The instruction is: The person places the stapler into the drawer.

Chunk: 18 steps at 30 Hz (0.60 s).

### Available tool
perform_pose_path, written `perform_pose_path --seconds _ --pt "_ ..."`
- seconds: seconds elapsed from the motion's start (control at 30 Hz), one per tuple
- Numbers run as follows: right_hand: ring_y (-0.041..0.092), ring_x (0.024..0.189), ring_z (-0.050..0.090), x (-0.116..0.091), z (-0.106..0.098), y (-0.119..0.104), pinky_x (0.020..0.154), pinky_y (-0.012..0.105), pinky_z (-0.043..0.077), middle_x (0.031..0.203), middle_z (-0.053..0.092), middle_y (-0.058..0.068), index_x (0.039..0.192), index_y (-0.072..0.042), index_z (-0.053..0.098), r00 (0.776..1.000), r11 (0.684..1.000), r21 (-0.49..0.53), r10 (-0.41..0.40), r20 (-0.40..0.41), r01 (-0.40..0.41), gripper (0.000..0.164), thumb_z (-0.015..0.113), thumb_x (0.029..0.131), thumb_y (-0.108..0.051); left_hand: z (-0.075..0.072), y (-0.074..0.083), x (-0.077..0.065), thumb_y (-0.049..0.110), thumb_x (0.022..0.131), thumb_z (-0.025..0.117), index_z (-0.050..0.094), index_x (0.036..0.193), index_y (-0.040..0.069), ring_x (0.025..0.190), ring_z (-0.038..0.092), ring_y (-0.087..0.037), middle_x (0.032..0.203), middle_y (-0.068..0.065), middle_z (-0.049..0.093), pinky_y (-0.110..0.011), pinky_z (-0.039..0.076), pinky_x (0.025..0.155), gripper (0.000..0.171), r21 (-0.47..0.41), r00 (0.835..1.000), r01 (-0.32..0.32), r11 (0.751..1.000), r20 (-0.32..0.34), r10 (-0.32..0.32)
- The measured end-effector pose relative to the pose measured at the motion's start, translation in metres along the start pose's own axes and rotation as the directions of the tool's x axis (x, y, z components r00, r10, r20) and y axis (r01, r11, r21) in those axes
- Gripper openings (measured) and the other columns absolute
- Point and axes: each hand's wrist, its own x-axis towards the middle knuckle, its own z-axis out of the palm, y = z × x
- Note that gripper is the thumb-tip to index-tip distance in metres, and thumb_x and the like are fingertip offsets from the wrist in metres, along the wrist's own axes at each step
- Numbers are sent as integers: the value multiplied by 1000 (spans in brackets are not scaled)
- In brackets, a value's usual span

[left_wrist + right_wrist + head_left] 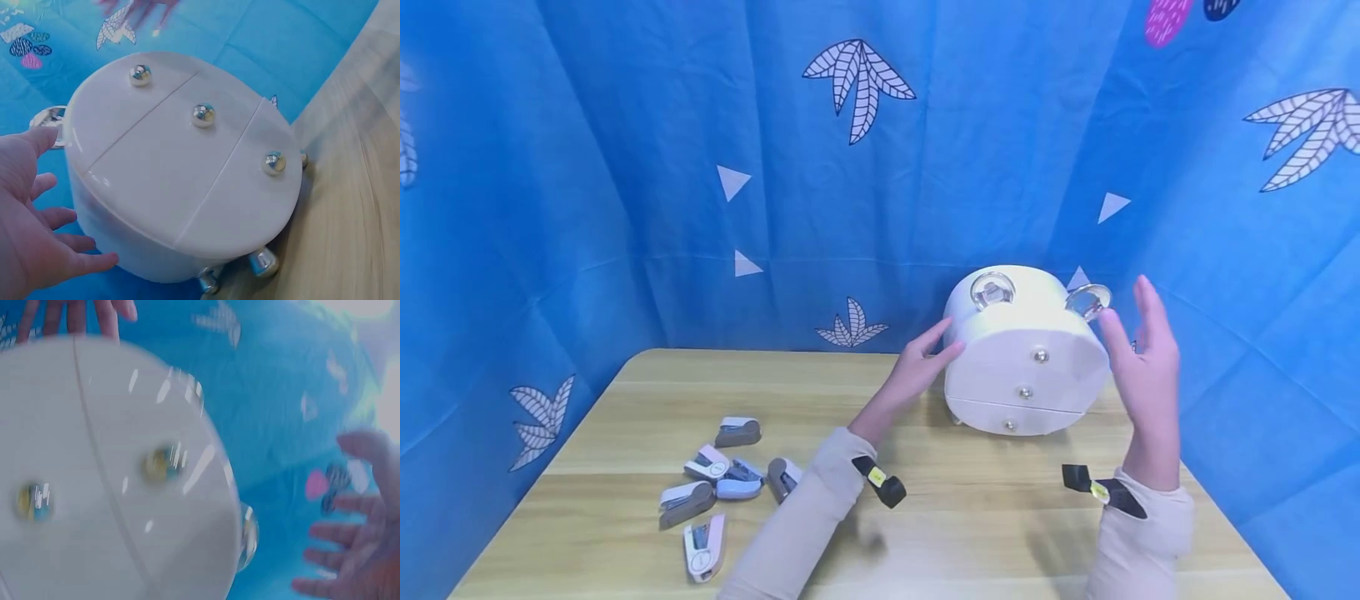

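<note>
A rounded white drawer box (pixel 985 371) stands on small shiny feet at the back right of the table. Three silvery knobs mark its front, one of them the top knob (pixel 140 75), and two clear, shiny ear-like pieces, such as the left ear piece (pixel 992 290), rise from its top. My left hand (pixel 913 367) is at the box's left side, fingers extended and fingertips right at its edge. To the right of the box, my right hand (pixel 1150 375) is raised with fingers spread, holding nothing, its thumb near the right ear piece (pixel 1088 300).
Several small staplers, among them a pink-and-white stapler (pixel 704 548) and a grey stapler (pixel 738 432), lie grouped on the left of the wooden table (pixel 925 542). A blue patterned curtain (pixel 850 208) hangs close behind the table and along both sides.
</note>
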Motion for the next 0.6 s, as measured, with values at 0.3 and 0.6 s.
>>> perform_pose_path --seconds 0.3,0.6 --pt "7 136 49 18 -20 61 99 22 54 157 47 2 156 -1 36 912 969 -92 248 327 -230 71 46 105 -50 6 -9 11 43 99 65 46 153 32 155 29 -24 165 6 36 -41 29 125 58 -108 998 65 992 14 -63" --pt "-16 99 61 24 -30 77 78 13 56 119 59 -32 155 -2 38 882 958 67 230 411 -280 67 56 104 -41 1 -6 17 43 95 71 52 147 40 153 33 -22 165 4 37 -49 43 115 56 -203 989 147 968 54 -139"
